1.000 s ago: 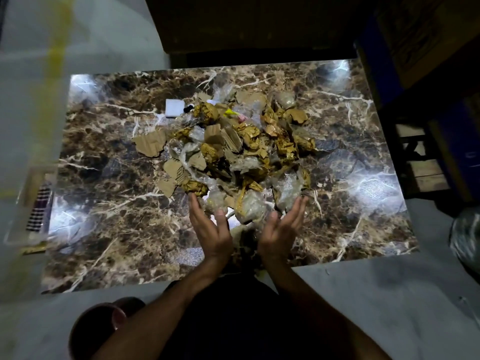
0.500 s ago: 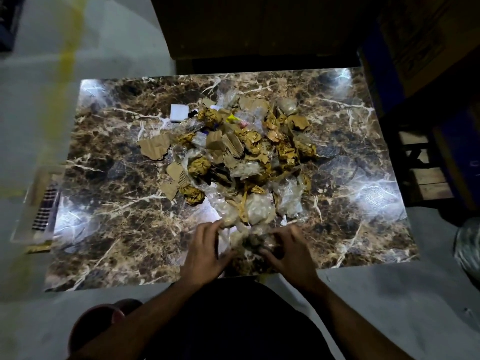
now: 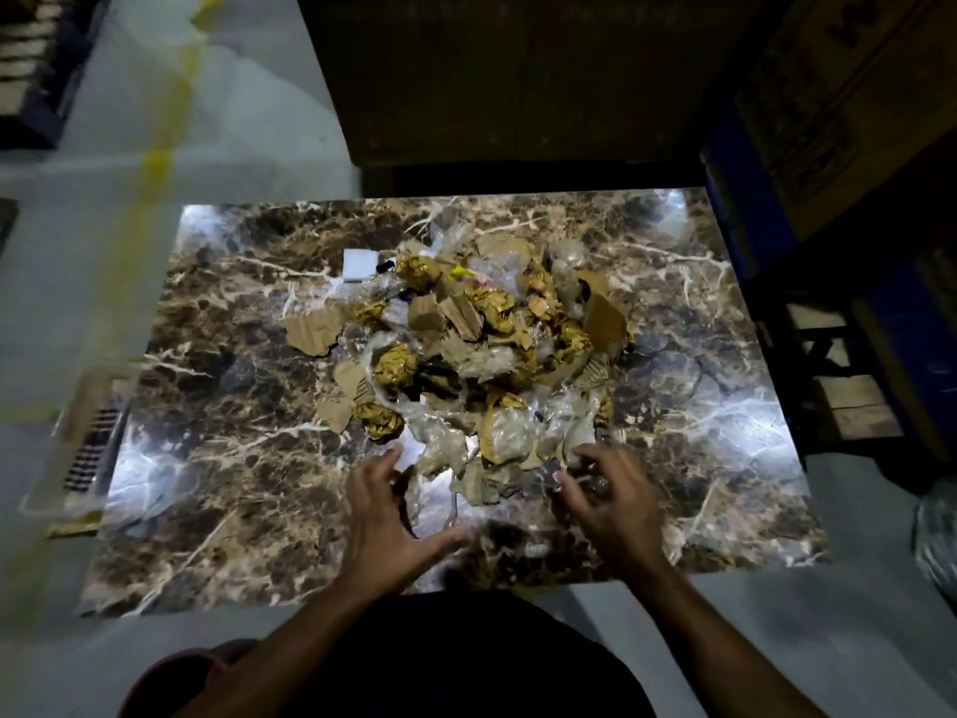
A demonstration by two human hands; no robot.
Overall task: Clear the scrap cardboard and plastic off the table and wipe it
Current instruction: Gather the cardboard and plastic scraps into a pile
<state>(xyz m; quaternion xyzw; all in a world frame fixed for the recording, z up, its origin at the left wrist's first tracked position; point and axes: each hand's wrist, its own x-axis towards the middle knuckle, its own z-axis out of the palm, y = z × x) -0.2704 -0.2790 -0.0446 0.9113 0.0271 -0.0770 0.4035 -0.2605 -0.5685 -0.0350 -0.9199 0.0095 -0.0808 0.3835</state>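
A heap of scrap (image 3: 481, 355) lies in the middle of the brown marble table (image 3: 233, 458): torn cardboard pieces (image 3: 313, 331), crumpled gold-brown wads (image 3: 396, 362) and clear plastic wrap (image 3: 440, 448). A small white block (image 3: 360, 264) sits at the heap's far left. My left hand (image 3: 388, 510) lies spread at the heap's near left edge, fingertips touching the plastic. My right hand (image 3: 606, 505) is at the near right edge, fingers curled round a bit of clear plastic.
A large cardboard box (image 3: 518, 70) stands behind the table. Blue racking with boxes (image 3: 828, 121) and a wooden frame (image 3: 849, 406) crowd the right side. A clear tray (image 3: 88, 448) hangs off the left edge. A round reddish tub (image 3: 171, 681) sits by my left arm.
My hands went from upturned palms at the heap's near edge, to close together on the near scrap, and have now spread apart to its two near corners.
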